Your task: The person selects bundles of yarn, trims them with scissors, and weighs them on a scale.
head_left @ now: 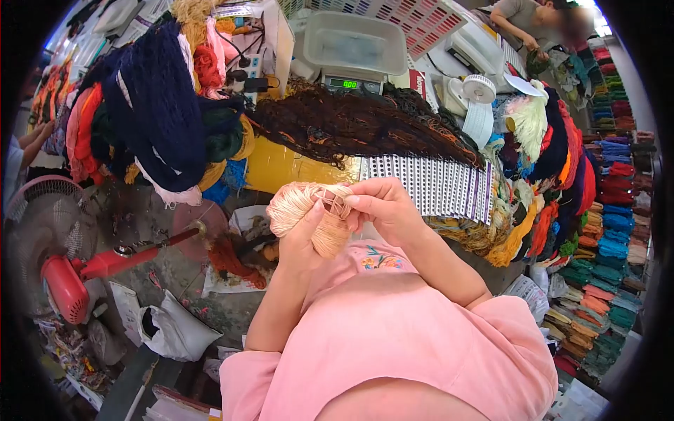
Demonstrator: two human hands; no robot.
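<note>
A bundle of pale peach yarn (291,205) is held up in front of my chest, above the table's near edge. My left hand (303,235) grips it from below, the thumb pressed on its front. At the bundle's upper right end, the fingers of my right hand (382,205) pinch some of its strands. Just beyond my hands lie a long heap of dark brown thread (351,130) and a stack of white cards with rows of holes (428,182).
A digital scale (345,84) reading 0.00 bears a clear plastic tub (354,45). Navy yarn (154,91) is heaped at left, coloured skeins (554,147) at right. A red fan (67,281) stands lower left. Another person (523,24) works at the upper right.
</note>
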